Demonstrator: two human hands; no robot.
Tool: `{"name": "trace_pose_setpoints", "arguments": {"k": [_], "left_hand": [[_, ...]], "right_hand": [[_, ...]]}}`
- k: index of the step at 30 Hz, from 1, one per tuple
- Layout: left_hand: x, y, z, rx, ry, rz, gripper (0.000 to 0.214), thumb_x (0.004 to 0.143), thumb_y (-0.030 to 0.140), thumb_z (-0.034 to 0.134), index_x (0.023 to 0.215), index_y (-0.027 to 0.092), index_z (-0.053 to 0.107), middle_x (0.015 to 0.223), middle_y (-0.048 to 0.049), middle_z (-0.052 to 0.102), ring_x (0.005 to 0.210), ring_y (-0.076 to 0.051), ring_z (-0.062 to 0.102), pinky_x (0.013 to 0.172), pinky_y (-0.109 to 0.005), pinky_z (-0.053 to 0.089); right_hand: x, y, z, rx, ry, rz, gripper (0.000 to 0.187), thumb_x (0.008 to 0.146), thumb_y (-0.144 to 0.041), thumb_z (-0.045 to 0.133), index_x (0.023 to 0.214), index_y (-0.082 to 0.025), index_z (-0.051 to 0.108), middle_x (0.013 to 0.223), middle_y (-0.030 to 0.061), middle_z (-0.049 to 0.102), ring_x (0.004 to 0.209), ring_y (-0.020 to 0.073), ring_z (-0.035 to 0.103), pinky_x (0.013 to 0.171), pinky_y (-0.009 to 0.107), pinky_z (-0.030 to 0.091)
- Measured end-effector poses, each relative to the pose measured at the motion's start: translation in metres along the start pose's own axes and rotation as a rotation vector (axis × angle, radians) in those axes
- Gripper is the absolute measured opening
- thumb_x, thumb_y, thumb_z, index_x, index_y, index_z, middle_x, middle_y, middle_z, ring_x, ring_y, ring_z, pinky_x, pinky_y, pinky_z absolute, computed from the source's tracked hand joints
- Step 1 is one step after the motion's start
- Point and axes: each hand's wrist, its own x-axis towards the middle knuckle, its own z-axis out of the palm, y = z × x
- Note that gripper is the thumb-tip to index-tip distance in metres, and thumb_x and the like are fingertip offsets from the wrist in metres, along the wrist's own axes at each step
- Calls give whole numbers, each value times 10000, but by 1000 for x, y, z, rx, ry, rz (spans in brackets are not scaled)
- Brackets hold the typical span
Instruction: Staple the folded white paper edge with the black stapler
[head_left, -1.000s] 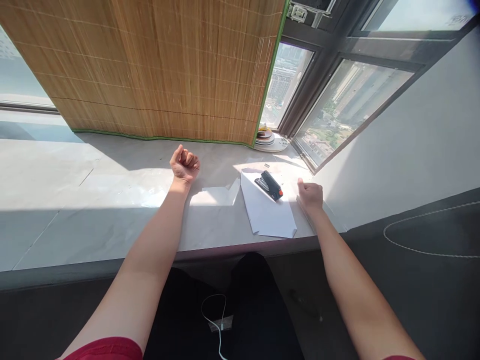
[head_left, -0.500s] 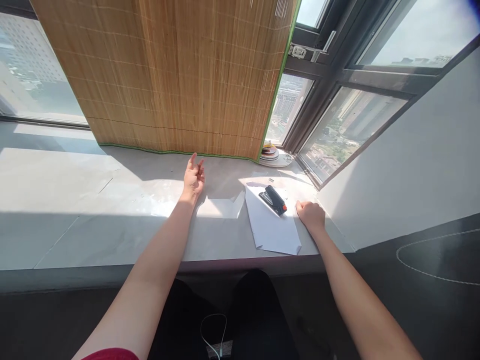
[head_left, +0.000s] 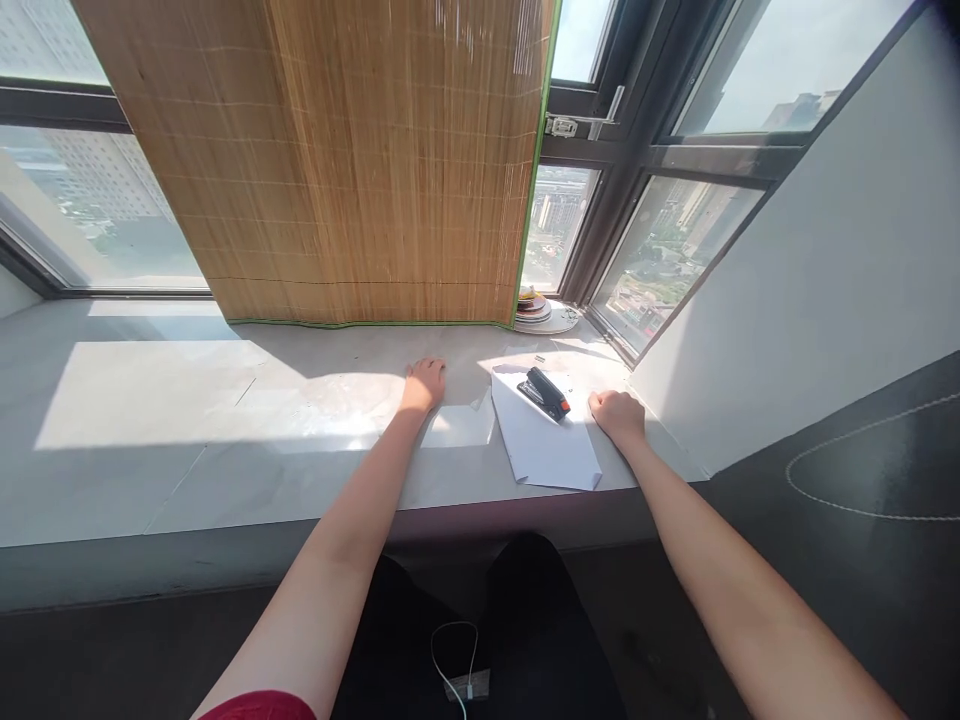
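My left hand rests back-up on the pale stone windowsill, at the top left corner of a small pale sheet. Its fingers point away and are hidden behind the knuckles. My right hand is curled into a fist on the sill, just right of a white paper sheet. A black stapler with an orange tip lies on the top end of that sheet, between my two hands.
A bamboo blind with a green edge hangs down to the sill at the back. A stack of plates sits in the window corner. A white wall closes the right side. A white cable lies on my lap.
My left hand, raised and open half a second ago, has come down onto the sill by the small sheet. The right hand stayed fisted beside the paper. The camera tilted upward.
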Motion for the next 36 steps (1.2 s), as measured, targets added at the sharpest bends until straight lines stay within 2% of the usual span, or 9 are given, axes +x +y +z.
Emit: {"name": "trace_pose_setpoints", "arguments": {"k": [6,12,16,24,27,28,30,32,36], "left_hand": [[-7,0,2,68,-26,13,464,1049,179,396,1427,216,664,1589,-185,590,1532,-328,487,1269,-578,327],[-27,5,-2,203,-104,13,555,1092,232,332,1594,148,553,1721,-166,459,1610,-324,392,1315,-562,303],[-42,9,-8,245,-137,8,593,1100,258,314,1641,115,510,1739,-163,432,1620,-337,380,1327,-559,301],[-92,18,-16,246,-142,-9,626,1104,270,288,1683,101,451,1757,-164,395,1642,-334,339,1350,-555,253],[-109,23,-21,232,-146,-20,614,1113,306,286,1678,156,476,1762,-138,398,1647,-317,332,1351,-533,263],[-112,22,-25,229,-141,-61,608,1114,337,308,1672,181,491,1768,-136,387,1652,-330,322,1344,-545,273],[-115,12,-41,241,-112,-234,611,1098,412,383,1666,223,503,1790,-150,333,1665,-395,268,1321,-626,277],[-116,-13,-65,269,-58,-473,658,1078,458,419,1698,239,449,1811,-173,264,1678,-468,169,1278,-762,227],[-140,-99,-119,308,28,-644,696,1060,496,378,1694,217,445,1821,-198,211,1677,-503,112,1242,-851,130]], "right_hand": [[3,2,5,24,28,-5,512,1077,-340,401,945,-120,844,988,222,784,958,315,751,785,367,493],[8,5,10,36,38,-3,505,1078,-368,409,987,-124,842,1008,212,791,977,312,749,838,370,524],[9,5,10,50,33,5,496,1083,-372,412,1024,-118,834,1021,216,792,996,320,752,857,372,529],[10,3,10,75,17,22,489,1085,-391,430,1084,-112,832,1101,236,787,1062,361,753,886,403,538],[12,5,11,66,2,23,509,1094,-386,407,1101,-102,830,1104,243,783,1065,343,755,895,392,537],[13,5,10,58,-3,18,506,1094,-378,406,1110,-99,827,1109,244,781,1067,335,754,899,387,536],[16,4,7,37,-17,-36,477,1088,-354,425,1111,-93,823,1116,242,778,1067,324,749,904,384,530],[22,-3,2,23,-8,-128,451,1089,-327,425,1112,-95,811,1136,230,774,1090,315,733,921,386,519],[38,-34,-10,61,23,-312,471,1118,-312,330,1277,-134,736,1295,196,738,1229,280,657,1007,375,492]]}}
